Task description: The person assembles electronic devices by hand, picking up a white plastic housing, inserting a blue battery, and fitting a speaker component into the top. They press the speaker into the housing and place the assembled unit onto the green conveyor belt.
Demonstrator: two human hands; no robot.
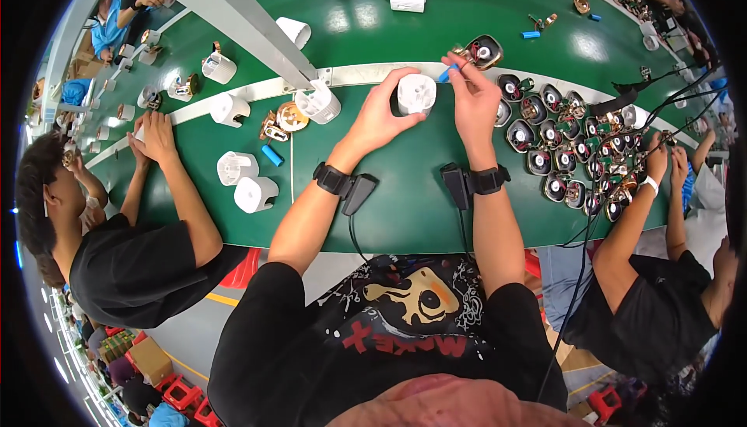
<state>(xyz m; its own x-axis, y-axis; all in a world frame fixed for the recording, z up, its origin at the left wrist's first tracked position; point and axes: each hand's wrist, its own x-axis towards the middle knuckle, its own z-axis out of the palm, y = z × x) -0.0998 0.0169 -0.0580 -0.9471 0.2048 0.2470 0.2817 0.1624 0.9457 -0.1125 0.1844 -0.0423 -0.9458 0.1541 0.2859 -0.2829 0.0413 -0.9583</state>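
Note:
My left hand [379,116] is closed around a white cylindrical plastic housing [416,94], whose ribbed hollow end faces up. Just right of it, my right hand [475,104] pinches a small blue cylindrical battery [448,74] between thumb and fingers. Beyond those fingers is a dark speaker unit with a copper-coloured rim [484,51]; whether it is wired to the battery I cannot tell. The battery and the housing are close but apart. Left of my left hand, another white housing [317,106] stands beside a gold speaker part [292,117].
Many speaker units [564,161] crowd the green table [405,194] at right. More white housings [255,194] and a loose blue battery [272,155] lie at left. A grey metal post [233,19] rises ahead; black cables [595,194] hang at right. Co-workers sit on both sides.

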